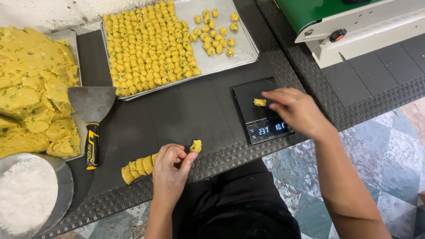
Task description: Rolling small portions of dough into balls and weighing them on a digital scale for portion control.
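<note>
Dough piece sits on the scale — right hand beside it, fingers loose, gripping nothing. Left hand pinches another lump off the cut roll. Best practice — drop pieces dead centre, fingers clear of the pan.

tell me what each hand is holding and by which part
The left hand pinches a small yellow dough piece between thumb and fingers, by its lower end. The right hand touches the dough piece on the scale; a grip cannot be told.
</note>
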